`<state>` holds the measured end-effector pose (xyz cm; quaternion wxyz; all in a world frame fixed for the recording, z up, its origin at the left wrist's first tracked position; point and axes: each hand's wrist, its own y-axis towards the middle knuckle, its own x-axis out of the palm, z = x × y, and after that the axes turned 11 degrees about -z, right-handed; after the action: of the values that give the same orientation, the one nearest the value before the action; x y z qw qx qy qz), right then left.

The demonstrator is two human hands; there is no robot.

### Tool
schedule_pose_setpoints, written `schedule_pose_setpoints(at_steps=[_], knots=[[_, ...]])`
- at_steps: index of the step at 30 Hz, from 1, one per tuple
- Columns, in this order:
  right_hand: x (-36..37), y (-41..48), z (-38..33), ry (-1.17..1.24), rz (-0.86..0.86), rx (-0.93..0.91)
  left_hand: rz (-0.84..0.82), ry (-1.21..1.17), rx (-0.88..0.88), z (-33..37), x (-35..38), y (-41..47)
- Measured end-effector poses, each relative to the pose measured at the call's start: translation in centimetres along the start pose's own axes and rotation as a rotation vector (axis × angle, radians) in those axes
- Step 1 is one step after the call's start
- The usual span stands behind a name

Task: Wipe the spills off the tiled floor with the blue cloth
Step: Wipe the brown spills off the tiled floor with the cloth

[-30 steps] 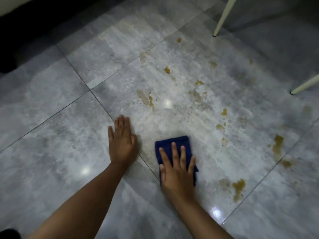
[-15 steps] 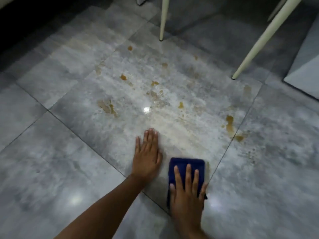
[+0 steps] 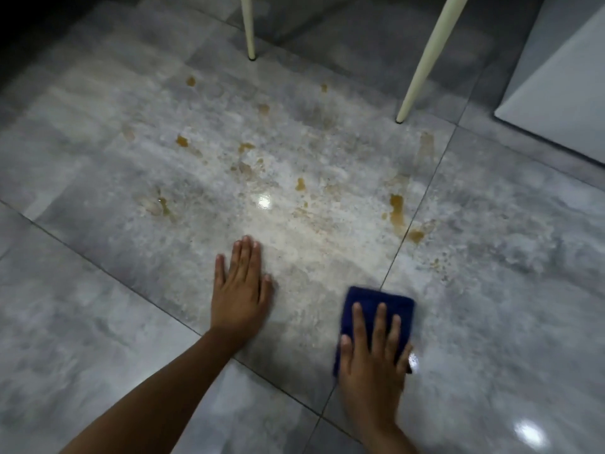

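Note:
A folded blue cloth (image 3: pixel 370 298) lies flat on the grey tiled floor (image 3: pixel 98 306), across a grout line. My right hand (image 3: pixel 373 358) presses on it with straight, spread fingers and covers its near half. My left hand (image 3: pixel 240 290) rests flat on the floor to the left of the cloth, fingers straight and together. Beyond both hands, several brown spills dot the pale tile: a long one (image 3: pixel 397 208) near the grout line ahead of the cloth, small blobs (image 3: pixel 300 184) in the middle, another (image 3: pixel 162 203) to the left.
Two cream furniture legs stand on the floor past the spills, one at the back (image 3: pixel 248 31) and one slanted at the right (image 3: pixel 425 60). A white panel (image 3: pixel 556 86) fills the upper right corner. The far left is dark.
My right hand has slid the cloth to the right, onto the grout line. The view has swung right, bringing the furniture legs and white panel closer. My left hand still lies flat.

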<state>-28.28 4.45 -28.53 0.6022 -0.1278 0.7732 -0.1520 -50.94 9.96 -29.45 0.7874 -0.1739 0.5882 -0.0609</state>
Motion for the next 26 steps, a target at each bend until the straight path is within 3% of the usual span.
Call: schedule_pose_setpoints(at_steps=[5,9,12,16,20,23,26], knots=[[-1.5,7.2,-4.1,-0.075,-0.001,-0.264,-0.011,0.022,-0.006,0.5,0.3,-0.1],[-4.1,12.9,-0.8,-0.05,-0.008,-0.112,-0.071,0.031,-0.005,0.8,-0.6,0.2],[-3.5,10.1,0.8,0.021,0.074,-0.016,-0.031,0.087,0.024,1.3,-2.5,2.7],[-1.9,7.4,-2.9,0.019,0.032,-0.117,0.015,0.018,-0.061,3.7,-2.2,4.9],[-4.3,14.4,-4.2,-0.077,0.059,-0.31,0.052,-0.022,-0.083,4.6,-0.2,4.8],[-5.9,18.0,-1.7,-0.101,0.06,-0.198,0.048,-0.03,-0.07,4.6,-0.2,5.3],[-4.6,14.3,0.0,-0.04,0.082,-0.095,0.035,-0.008,-0.066,4.7,-0.1,4.7]])
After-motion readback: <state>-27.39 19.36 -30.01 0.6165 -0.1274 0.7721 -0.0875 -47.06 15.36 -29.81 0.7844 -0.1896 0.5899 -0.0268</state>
